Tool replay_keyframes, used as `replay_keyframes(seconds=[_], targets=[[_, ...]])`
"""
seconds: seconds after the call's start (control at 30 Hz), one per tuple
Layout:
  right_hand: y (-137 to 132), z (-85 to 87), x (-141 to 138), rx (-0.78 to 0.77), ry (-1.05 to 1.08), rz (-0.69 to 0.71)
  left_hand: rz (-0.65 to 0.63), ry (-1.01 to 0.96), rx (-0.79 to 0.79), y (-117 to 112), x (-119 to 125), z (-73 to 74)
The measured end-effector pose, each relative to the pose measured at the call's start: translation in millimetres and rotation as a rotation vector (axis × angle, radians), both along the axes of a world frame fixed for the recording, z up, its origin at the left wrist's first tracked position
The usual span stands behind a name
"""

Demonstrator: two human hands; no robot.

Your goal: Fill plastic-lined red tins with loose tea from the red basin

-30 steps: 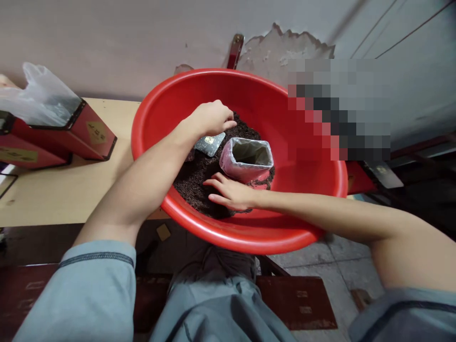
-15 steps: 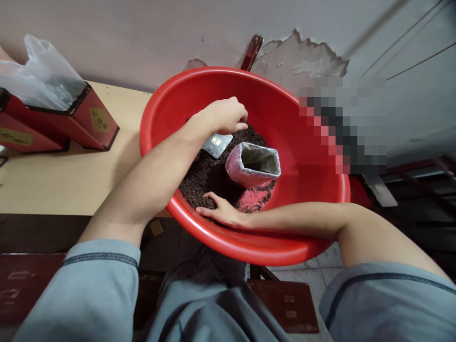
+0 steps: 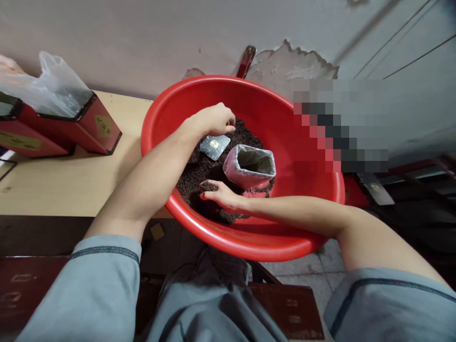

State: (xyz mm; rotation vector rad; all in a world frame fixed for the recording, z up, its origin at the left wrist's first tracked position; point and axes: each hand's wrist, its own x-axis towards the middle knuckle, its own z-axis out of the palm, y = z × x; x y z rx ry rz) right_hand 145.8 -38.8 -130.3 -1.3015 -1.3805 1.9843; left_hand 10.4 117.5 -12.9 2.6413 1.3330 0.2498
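Observation:
A big red plastic basin [image 3: 302, 142] holds a heap of dark loose tea leaves [image 3: 192, 180]. My right hand [image 3: 223, 194] is cupped around a clump of the leaves, lifted slightly off the heap at the near side. Above the far part of the heap is my left hand [image 3: 219, 119], its fingers curled; what they hold, if anything, is hidden. Just below it a silver square lid [image 3: 214, 146] lies on the leaves. Between the hands and to their right, a pink bag with a clear plastic liner [image 3: 249, 166] stands open-mouthed in the basin.
Red tins [image 3: 99, 128] with yellow labels stand on the pale wooden table [image 3: 128, 109] at left, one with a clear plastic bag [image 3: 64, 90] rising from it. Part of another person's hand [image 3: 10, 64] shows at the left edge. A dark red stool [image 3: 288, 304] is below.
My right hand has risen from the heap and moved slightly up, now with leaves in its grasp. My left hand stays curled over the far part of the heap. The view has shifted a little.

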Motion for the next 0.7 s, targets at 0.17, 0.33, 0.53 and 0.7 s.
replay_keyframes(seconds=[0.17, 0.33, 0.53, 0.7], targets=[[16, 58.9, 1, 0.006, 0.051, -0.051, 0.065, 0.083, -0.003, -1, -4, 3.4], [34, 103.9, 25, 0.160, 0.058, -0.223, 0.091, 0.137, -0.005, -5, -4, 9.4], [73, 110.4, 72, 0.394, -0.099, -0.306, 0.100, 0.192, -0.057, -11, 0, 14.8], [88, 81.3, 89, 0.845, -0.537, -0.112, 0.064, 0.219, -0.077, -7, 3, 8.7]])
